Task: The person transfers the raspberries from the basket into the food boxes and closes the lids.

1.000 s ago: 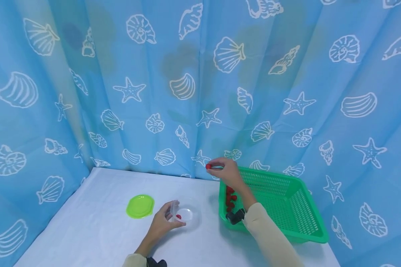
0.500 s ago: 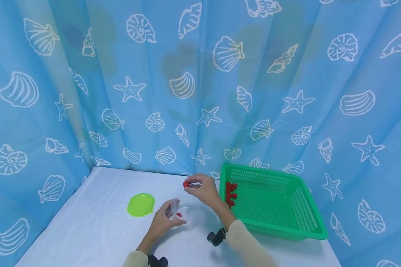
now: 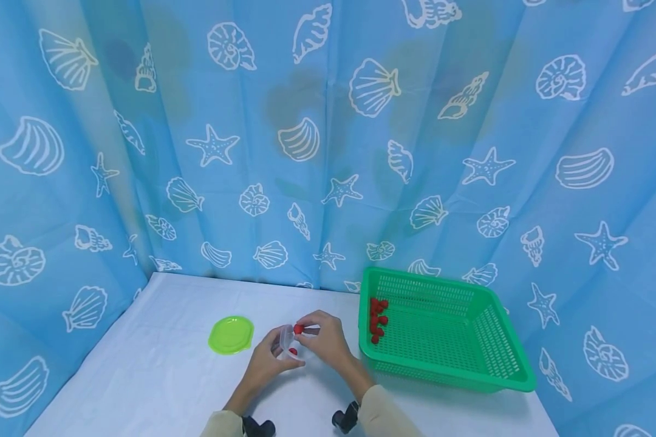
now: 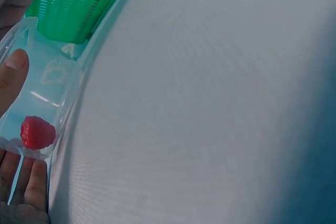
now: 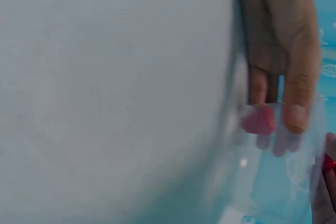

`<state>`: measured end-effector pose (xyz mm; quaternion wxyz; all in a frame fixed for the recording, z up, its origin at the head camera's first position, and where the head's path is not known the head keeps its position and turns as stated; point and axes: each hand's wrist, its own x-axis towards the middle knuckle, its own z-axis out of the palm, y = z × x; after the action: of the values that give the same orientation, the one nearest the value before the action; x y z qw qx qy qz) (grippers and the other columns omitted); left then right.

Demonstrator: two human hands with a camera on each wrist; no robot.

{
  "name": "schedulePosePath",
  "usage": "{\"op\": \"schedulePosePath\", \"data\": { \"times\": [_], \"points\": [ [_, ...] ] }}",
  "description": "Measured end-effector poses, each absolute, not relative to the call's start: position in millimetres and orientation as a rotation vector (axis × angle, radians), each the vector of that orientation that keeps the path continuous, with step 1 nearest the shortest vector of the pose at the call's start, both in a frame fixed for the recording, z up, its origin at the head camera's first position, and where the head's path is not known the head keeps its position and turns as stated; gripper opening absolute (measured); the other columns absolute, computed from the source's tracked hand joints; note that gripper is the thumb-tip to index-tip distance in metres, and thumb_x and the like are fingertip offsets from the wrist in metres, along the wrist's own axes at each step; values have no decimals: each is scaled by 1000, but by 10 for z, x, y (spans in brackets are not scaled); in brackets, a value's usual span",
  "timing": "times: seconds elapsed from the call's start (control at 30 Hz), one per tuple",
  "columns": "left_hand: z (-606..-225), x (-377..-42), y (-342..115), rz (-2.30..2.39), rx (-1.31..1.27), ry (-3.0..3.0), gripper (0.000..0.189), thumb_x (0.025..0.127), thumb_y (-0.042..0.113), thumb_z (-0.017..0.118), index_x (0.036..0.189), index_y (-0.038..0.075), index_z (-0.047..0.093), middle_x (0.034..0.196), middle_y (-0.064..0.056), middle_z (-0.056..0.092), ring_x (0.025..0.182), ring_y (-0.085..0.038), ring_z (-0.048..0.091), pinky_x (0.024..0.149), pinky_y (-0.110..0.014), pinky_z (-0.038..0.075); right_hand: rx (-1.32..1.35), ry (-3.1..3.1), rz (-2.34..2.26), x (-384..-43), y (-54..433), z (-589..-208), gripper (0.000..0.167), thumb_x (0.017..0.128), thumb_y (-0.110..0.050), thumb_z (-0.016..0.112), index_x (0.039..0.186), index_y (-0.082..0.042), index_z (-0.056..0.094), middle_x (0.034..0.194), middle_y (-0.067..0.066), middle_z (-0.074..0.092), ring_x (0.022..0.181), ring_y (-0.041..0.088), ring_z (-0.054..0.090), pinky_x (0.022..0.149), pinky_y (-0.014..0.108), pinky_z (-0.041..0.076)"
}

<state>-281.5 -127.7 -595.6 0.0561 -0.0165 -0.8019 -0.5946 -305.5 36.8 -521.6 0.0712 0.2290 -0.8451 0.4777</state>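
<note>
My left hand [image 3: 265, 365] grips a small clear plastic container [image 4: 52, 85], thumb on one side and fingers on the other. The container is tilted, its opening towards the right hand in the head view. One red raspberry [image 4: 38, 133] lies inside it, against the wall near the left fingers. My right hand [image 3: 328, 341] pinches a second raspberry [image 3: 297, 328] between thumb and fingertips, right at the container's opening. At the right wrist view's edge, only part of the right hand [image 5: 326, 192] shows.
A green perforated basket [image 3: 448, 376] stands on the right, with several raspberries [image 3: 375, 325] along its left side. Left of the hands, a lime-green lid [image 3: 231, 335] lies on the white-covered table [image 3: 142, 364]. A blue seashell-print curtain [image 3: 328, 152] rises behind.
From above the basket's left edge, my right hand has moved left and down with its raspberry to the container's opening. The left hand stays put, with the container tilted a little more.
</note>
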Motion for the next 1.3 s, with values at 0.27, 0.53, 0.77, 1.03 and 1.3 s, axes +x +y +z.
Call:
{"op": "schedulePosePath", "data": {
  "times": [0.27,0.53,0.77,1.03,1.3],
  "points": [
    [-5885,-2778,-1290,-1831,-106,-2423,83,67,36,90,136,14,51,140,-6,53,131,-31,47,105,-44,41,710,-2545,1330,-3034,349,-5393,18,79,-8,81,96,-12,74,95,-4,66,91,12,68,80,25,57],
    [-5891,-2780,-1322,-1832,-136,-2398,85,64,39,91,136,14,51,139,-6,53,131,-31,48,105,-42,41,734,-2629,1149,-3029,305,-5383,18,79,-12,82,95,-14,74,94,-5,64,90,9,67,78,20,56],
    [-5948,-2808,-1331,-1813,-136,-2403,85,64,41,90,135,16,52,139,-4,54,130,-30,48,104,-42,42,734,-2694,1081,-3033,274,-5361,17,79,-13,82,94,-14,73,93,-4,63,88,10,65,78,20,56],
    [-5909,-2785,-1326,-1834,-122,-2408,86,64,41,90,136,16,51,140,-4,53,132,-30,47,106,-43,40,733,-2692,1071,-3033,278,-5353,18,79,-14,82,95,-13,74,92,-5,63,87,9,65,77,18,56],
    [-5900,-2764,-1315,-1829,-130,-2412,85,65,41,90,137,16,51,140,-4,53,133,-30,45,106,-45,40,707,-2710,1073,-3015,283,-5339,17,80,-16,82,95,-12,74,94,-5,63,88,12,66,76,18,56]
  ]
}}
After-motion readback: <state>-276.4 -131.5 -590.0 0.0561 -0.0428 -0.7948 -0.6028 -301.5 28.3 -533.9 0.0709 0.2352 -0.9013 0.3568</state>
